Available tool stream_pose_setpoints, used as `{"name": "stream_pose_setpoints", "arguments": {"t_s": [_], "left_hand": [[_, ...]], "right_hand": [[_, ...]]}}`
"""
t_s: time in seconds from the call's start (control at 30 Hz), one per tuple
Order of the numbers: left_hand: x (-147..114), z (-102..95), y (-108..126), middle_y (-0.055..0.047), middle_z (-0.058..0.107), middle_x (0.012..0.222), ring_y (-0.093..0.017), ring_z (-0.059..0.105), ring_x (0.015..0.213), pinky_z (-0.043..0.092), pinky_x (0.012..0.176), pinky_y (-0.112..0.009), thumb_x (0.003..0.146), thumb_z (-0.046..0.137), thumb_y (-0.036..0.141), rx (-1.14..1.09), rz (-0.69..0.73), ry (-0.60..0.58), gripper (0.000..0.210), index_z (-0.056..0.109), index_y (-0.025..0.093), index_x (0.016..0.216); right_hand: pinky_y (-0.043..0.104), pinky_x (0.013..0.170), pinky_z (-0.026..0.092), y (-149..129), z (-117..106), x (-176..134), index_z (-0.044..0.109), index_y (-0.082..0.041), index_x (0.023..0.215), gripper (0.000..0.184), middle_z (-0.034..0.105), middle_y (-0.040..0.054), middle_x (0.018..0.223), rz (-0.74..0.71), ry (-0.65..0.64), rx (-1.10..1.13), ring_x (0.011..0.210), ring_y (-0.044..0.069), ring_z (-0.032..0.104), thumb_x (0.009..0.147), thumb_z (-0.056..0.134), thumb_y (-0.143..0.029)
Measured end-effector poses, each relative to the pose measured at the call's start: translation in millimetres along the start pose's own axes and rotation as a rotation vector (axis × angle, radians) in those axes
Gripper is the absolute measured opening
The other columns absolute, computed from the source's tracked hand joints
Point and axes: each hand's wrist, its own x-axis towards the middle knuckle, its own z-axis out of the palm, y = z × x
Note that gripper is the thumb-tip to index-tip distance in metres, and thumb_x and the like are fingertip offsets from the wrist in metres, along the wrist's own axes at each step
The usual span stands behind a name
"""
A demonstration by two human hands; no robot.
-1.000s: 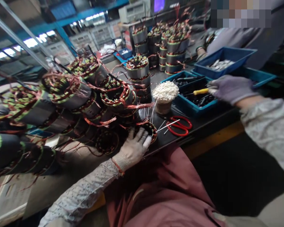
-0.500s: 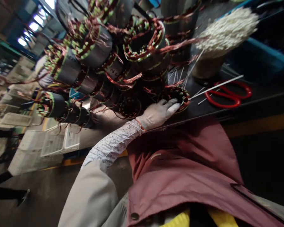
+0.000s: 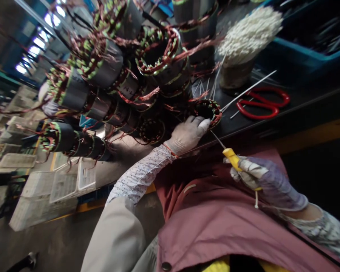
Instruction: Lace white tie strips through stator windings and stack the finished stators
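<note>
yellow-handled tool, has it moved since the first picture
Yes: the yellow-handled tool has come nearer, from beyond the red scissors to their near side.

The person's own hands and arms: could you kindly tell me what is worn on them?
The left hand wears a whitish knitted glove with a ribbed cuff edged in orange-red. Above it come a white, dark-speckled sleeve and a plain beige-grey sleeve. The right hand wears a purple-and-white glove, with a pale patterned sleeve behind it.

2 hands [image 3: 188, 136], 1 yel-hdl tool [image 3: 231, 158], 1 pr scissors [image 3: 264, 105], 1 cord bndl [image 3: 251, 34], 10+ stators [image 3: 106, 62]
</note>
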Motion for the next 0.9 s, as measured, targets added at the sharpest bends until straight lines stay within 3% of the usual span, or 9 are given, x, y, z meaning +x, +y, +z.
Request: {"name": "stream_pose_setpoints", "arguments": {"t_s": [0.1,0.17,0.27,0.37,0.5,0.63,0.77,0.8,0.9], "left_hand": [[1,2.4,-1,-0.009,0.060,0.137,-0.024,0.055,0.121,0.055,0.081,-0.032,0.103,0.037,0.029,0.000,0.004,0.025,0.044,0.045,0.024,0.146],[1,4.6,-2,-0.009,0.060,0.136,-0.023,0.055,0.120,0.055,0.080,-0.031,0.102,0.040,0.027,0.000,0.012,0.043,0.044,0.045,0.025,0.146],[0,7.9,-3,-0.009,0.061,0.134,-0.023,0.055,0.120,0.054,0.079,-0.030,0.101,0.043,0.027,0.001,0.022,0.065,0.044,0.046,0.024,0.145],[-1,10.0,-1,-0.009,0.062,0.132,-0.023,0.056,0.119,0.053,0.078,-0.029,0.102,0.043,0.029,0.003,0.032,0.082,0.043,0.048,0.023,0.144],[-2,10.1,2,-0.010,0.063,0.131,-0.023,0.057,0.116,0.053,0.076,-0.030,0.102,0.041,0.028,0.011,0.023,0.075,0.042,0.049,0.021,0.143],[-5,8.8,-4,-0.010,0.062,0.132,-0.024,0.057,0.115,0.053,0.075,-0.031,0.100,0.042,0.025,0.002,0.021,0.109,0.042,0.050,0.022,0.142],[-7,8.3,-9,-0.006,0.066,0.123,-0.023,0.059,0.108,0.054,0.078,-0.033,0.098,0.046,0.023,-0.077,0.040,0.174,0.037,0.056,0.024,0.133],[-8,8.1,-9,-0.006,0.067,0.122,-0.023,0.059,0.107,0.054,0.078,-0.034,0.097,0.047,0.023,-0.094,0.038,0.183,0.036,0.057,0.024,0.131],[-9,6.7,-8,-0.006,0.067,0.121,-0.023,0.060,0.104,0.055,0.076,-0.034,0.095,0.049,0.020,-0.129,0.028,0.197,0.033,0.059,0.024,0.127]], "right_hand": [[0.027,0.058,0.056,14,-5,0,0.071,-0.020,0.081,0.037,0.072,0.0099,0.086,0.003,-0.050,0.066,0.065,0.016,0.064,0.062,0.080,-0.050],[0.026,0.055,0.053,18,-6,-4,0.071,-0.021,0.086,0.036,0.069,0.0070,0.077,0.056,-0.059,0.122,0.061,0.015,0.060,0.062,0.080,-0.046],[0.024,0.040,0.037,14,5,-7,0.066,-0.020,0.087,0.036,0.047,-0.0007,0.052,0.187,-0.119,0.269,0.044,0.011,0.040,0.078,0.060,-0.055],[0.021,0.037,0.022,-3,29,10,0.058,-0.022,0.084,0.033,0.026,-0.0070,0.050,0.354,-0.159,0.620,0.040,0.008,0.016,0.087,0.042,-0.051],[0.019,0.038,0.017,-29,54,49,0.041,-0.021,0.071,0.026,0.026,-0.0069,0.055,0.399,-0.129,0.872,0.042,0.007,0.008,0.089,0.039,-0.039],[0.020,0.040,0.027,-33,36,43,0.052,-0.021,0.078,0.033,0.042,-0.0032,0.058,0.353,-0.165,0.528,0.044,0.007,0.027,0.086,0.046,-0.053],[0.028,0.052,0.048,-21,-36,14,0.067,-0.018,0.093,0.041,0.066,0.0086,0.075,0.295,-0.112,0.114,0.062,0.017,0.058,0.073,0.068,-0.054],[0.028,0.050,0.047,-22,-56,16,0.068,-0.019,0.096,0.042,0.067,0.0083,0.073,0.236,0.051,-0.106,0.060,0.018,0.059,0.078,0.060,-0.057],[0.033,0.073,0.053,-45,-95,55,0.069,-0.020,0.105,0.036,0.073,0.0116,0.096,0.176,0.132,-0.951,0.084,0.025,0.069,0.085,0.049,-0.042]]}}
